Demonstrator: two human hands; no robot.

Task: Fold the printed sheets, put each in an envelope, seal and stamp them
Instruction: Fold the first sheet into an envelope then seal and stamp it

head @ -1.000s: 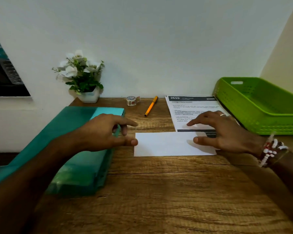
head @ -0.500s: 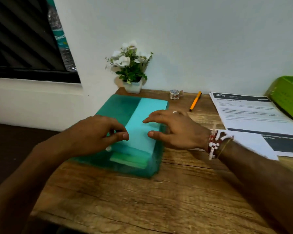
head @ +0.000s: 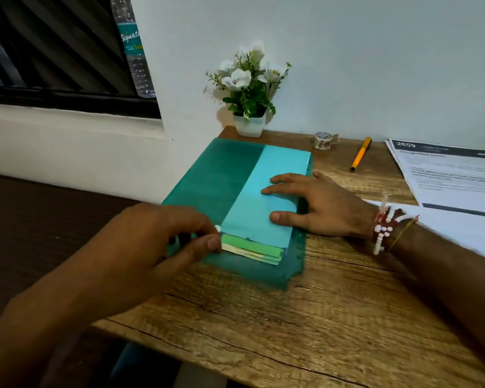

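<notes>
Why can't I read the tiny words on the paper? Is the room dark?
Head view: the small print on the printed sheets is too soft to read, and only the big 2659 shows; the light is dim, with the window dark and a soft shadow on the wall beside the flower pot.

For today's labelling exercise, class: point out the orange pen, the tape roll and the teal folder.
orange pen (head: 360, 154): head view, middle of its barrel.
tape roll (head: 323, 140): head view, its printed outer side.
teal folder (head: 221, 175): head view, dark part of its cover.
</notes>
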